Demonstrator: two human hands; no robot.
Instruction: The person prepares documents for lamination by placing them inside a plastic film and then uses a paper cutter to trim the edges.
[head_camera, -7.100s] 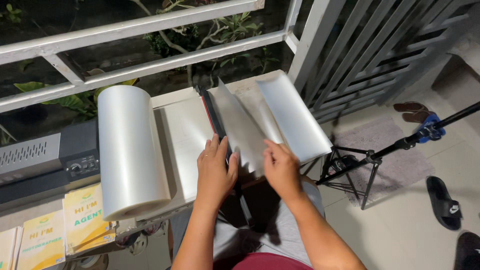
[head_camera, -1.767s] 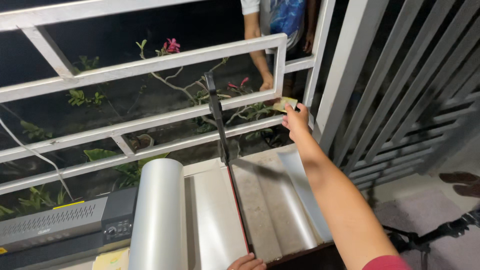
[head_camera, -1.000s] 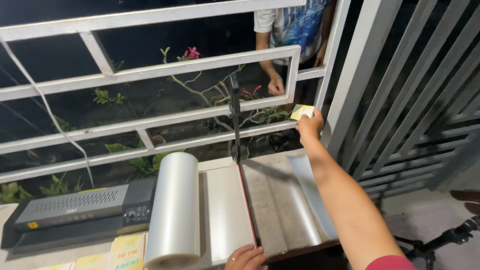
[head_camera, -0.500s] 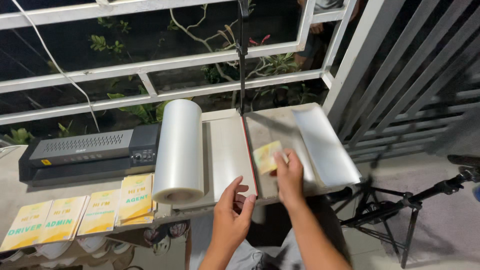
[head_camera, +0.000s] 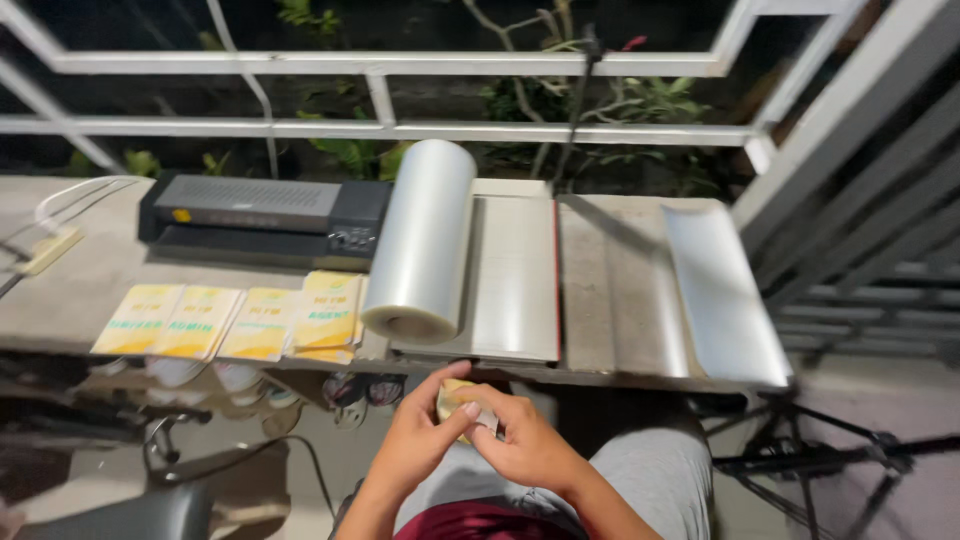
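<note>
Yellow card (head_camera: 452, 398), small and partly hidden, is pinched between both hands over the lap, just below the table (head_camera: 90, 290) edge. Left hand (head_camera: 415, 440) closes thumb and fingers on its left side; right hand (head_camera: 525, 445) curls fingertips over its top, keeping it close for handling. On the table, a clear film roll (head_camera: 420, 240) lies beside the cutter (head_camera: 575, 280), its blade arm (head_camera: 575, 110) raised. Laminator (head_camera: 260, 215) sits behind a row of yellow cards (head_camera: 240, 320).
</note>
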